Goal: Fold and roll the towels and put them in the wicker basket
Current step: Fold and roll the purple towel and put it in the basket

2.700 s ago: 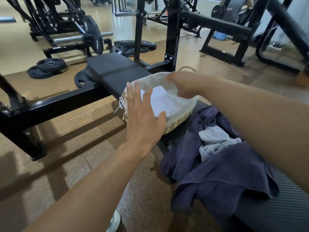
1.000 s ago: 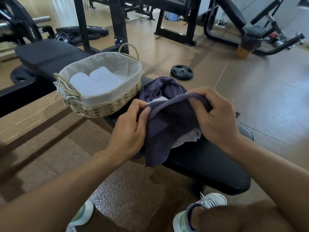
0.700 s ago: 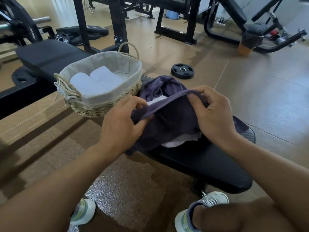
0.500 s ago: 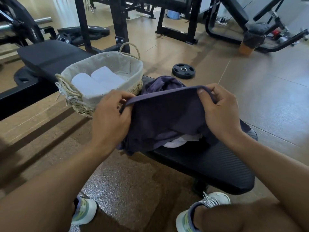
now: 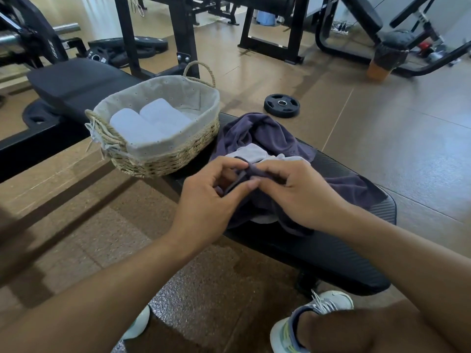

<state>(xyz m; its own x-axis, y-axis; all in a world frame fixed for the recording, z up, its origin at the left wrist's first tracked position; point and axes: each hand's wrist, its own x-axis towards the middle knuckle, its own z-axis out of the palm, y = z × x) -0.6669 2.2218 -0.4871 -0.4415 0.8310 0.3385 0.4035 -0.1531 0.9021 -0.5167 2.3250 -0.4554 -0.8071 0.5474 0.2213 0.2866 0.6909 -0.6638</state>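
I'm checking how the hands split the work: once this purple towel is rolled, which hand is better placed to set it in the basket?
Probably left. The left hand is on the wicker basket's side; the right hand, also pinching the purple towel, would have to cross over.

1. Black padded bench (image 5: 331, 253), ribbed surface, runs from upper left toward lower right; its near end is rounded.
2. Wicker basket (image 5: 163, 159) sits on the bench at the far part, cloth-lined, rope handles at both ends. Two rolled white towels (image 5: 145, 126) lie side by side inside.
3. Purple towel (image 5: 257, 128) lies crumpled on the bench just beside the basket, touching its wall.
4. White towel (image 5: 248, 152) lies bunched within the purple one's folds.
5. Brown floor (image 5: 382, 128) under the bench; a black weight plate (image 5: 281, 105) lies flat on it beyond the bench.
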